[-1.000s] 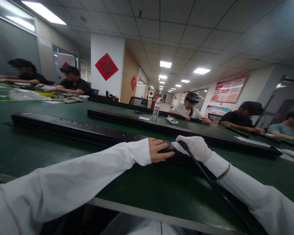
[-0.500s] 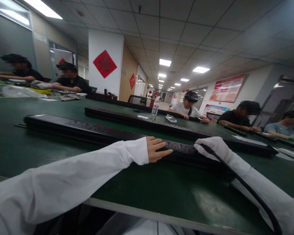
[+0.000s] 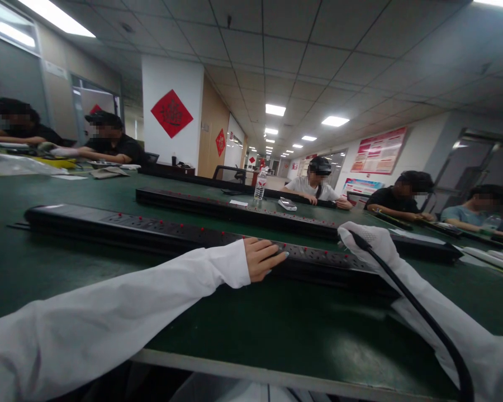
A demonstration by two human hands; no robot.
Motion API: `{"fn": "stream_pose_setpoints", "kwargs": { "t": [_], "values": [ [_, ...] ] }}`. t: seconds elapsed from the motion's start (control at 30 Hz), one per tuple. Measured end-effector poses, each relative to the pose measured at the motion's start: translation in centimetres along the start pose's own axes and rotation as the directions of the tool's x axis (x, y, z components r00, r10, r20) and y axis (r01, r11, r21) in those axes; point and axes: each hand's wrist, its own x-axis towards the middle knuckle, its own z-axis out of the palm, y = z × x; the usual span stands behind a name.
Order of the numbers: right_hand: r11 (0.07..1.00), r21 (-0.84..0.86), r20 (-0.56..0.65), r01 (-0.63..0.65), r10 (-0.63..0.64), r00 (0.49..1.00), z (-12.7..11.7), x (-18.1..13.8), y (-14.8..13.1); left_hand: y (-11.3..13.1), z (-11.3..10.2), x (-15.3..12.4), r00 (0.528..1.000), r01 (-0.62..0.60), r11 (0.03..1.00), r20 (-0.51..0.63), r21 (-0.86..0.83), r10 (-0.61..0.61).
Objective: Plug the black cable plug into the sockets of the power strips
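Observation:
A long black power strip (image 3: 171, 229) with sockets and red caps along its top lies across the green table in front of me. My left hand (image 3: 262, 258), bare below a white sleeve, rests flat on it with the fingers stretched out. In a white glove, my right hand (image 3: 366, 240) is closed around the end of a thick black cable (image 3: 419, 310). This hand is raised above the strip's right part, apart from it. The cable runs back along my right forearm. Whatever is at its tip is hidden by the fingers.
Behind lies a second black strip (image 3: 235, 212), and a third (image 3: 171, 174) further back. A water bottle (image 3: 260, 185), a white device (image 3: 287, 204) and a paper slip (image 3: 238, 203) are on the table (image 3: 251, 335). Several people sit around its far sides.
My right hand has lifted the cable end up off the power strip, slightly to the right. My left hand stays flat on the strip. The whole view has shifted a little.

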Motion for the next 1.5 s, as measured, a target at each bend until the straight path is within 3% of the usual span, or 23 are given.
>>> {"fn": "stream_pose_setpoints", "kwargs": {
  "t": [0.2,0.37,0.43,0.57,0.73,0.9,1.0,1.1,1.3,1.5],
  "values": [
    [0.996,-0.034,0.008,0.081,-0.081,0.997,-1.5,2.1,-1.5,0.0,0.2,0.0,1.000,0.008,1.000,-0.012,-0.004,-0.008],
    [0.991,-0.103,-0.093,0.084,-0.094,0.991,-3.5,4.3,-1.9,0.0,0.9,-0.1,0.998,0.029,1.000,-0.049,0.004,-0.029],
    [0.993,-0.091,-0.086,0.069,-0.077,0.993,-3.0,4.4,-2.6,0.0,1.0,-0.1,0.998,0.026,1.000,-0.051,0.003,-0.026],
    [0.989,0.046,0.096,0.143,-0.147,0.985,0.5,3.2,-4.6,0.0,1.1,-0.2,0.999,0.023,1.000,-0.040,0.001,-0.023],
    [0.993,0.039,0.110,0.112,-0.115,0.987,3.2,2.0,-5.5,0.0,1.0,-0.2,0.999,0.039,0.999,-0.021,-0.012,-0.040],
    [0.994,0.017,0.104,0.108,-0.109,0.989,3.1,2.2,-5.3,0.3,0.5,-0.2,0.998,0.062,0.998,0.008,-0.021,-0.062],
    [0.985,-0.007,0.095,0.172,-0.170,0.981,2.7,2.6,-5.1,0.4,0.4,-0.2,0.998,0.069,0.997,0.011,-0.021,-0.069],
    [0.973,-0.051,0.079,0.226,-0.222,0.972,1.3,3.5,-4.4,0.4,0.7,-0.1,0.996,0.084,0.996,0.010,-0.026,-0.084],
    [0.977,-0.069,-0.014,0.200,-0.201,0.979,-1.7,4.7,-3.1,0.4,0.9,-0.2,0.996,0.085,0.996,-0.001,-0.021,-0.085],
    [0.979,0.080,0.156,0.187,-0.198,0.968,1.4,2.6,-4.3,0.3,0.2,-0.2,0.998,0.067,0.997,0.017,-0.029,-0.067]
  ]
}}
